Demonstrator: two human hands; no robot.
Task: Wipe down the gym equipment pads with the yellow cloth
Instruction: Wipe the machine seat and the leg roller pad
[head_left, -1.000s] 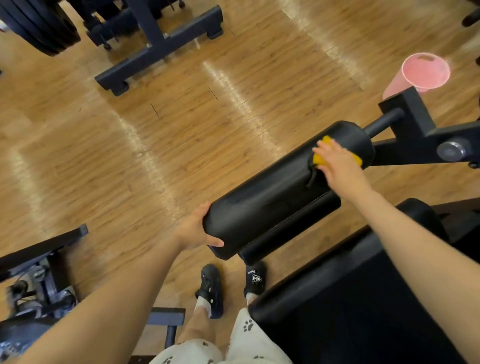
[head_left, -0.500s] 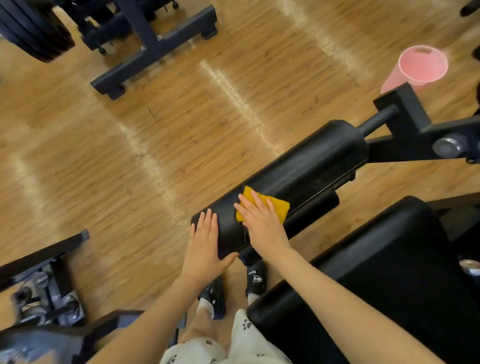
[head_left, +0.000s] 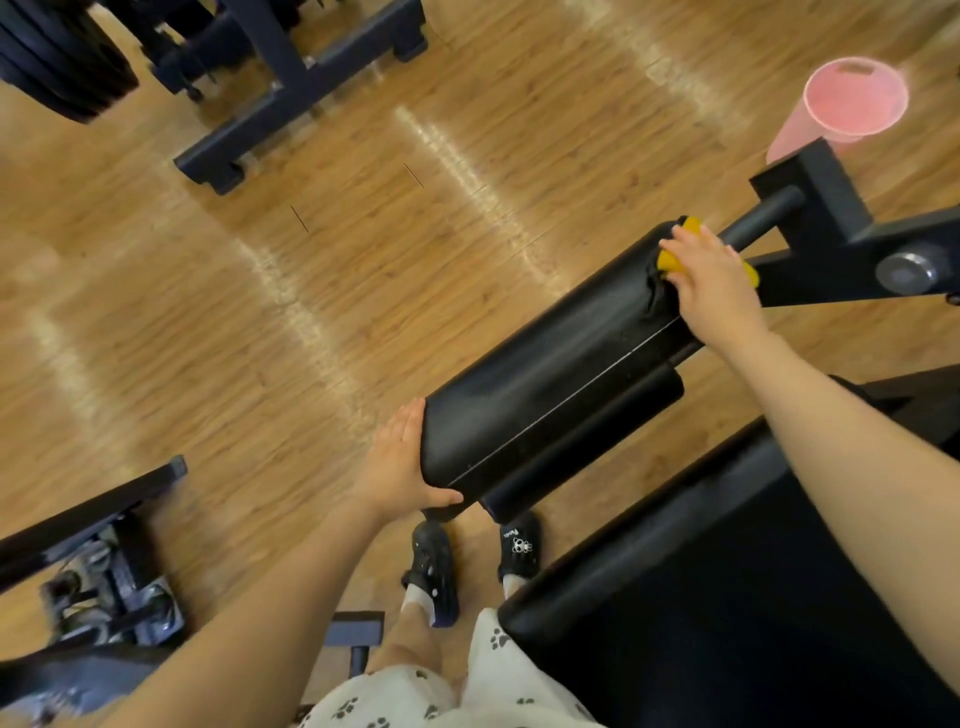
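Wiping a cylindrical roller pad (head_left: 545, 374): the right hand (head_left: 714, 280) lies over the yellow cloth (head_left: 670, 262), fingers spread and pressing it flat against the pad's far right end, beside the steel axle (head_left: 761, 218), while the left hand (head_left: 397, 467) cups the near left end face, fingers straight and thumb hooked under the rim. The cloth appears thin, soft and light, best handled under a flat palm; its hidden edges cannot be judged. The pad looks like firm foam in smooth, possibly slippery vinyl, probably free to turn on its axle, so bracing an end face seems the sound hold.
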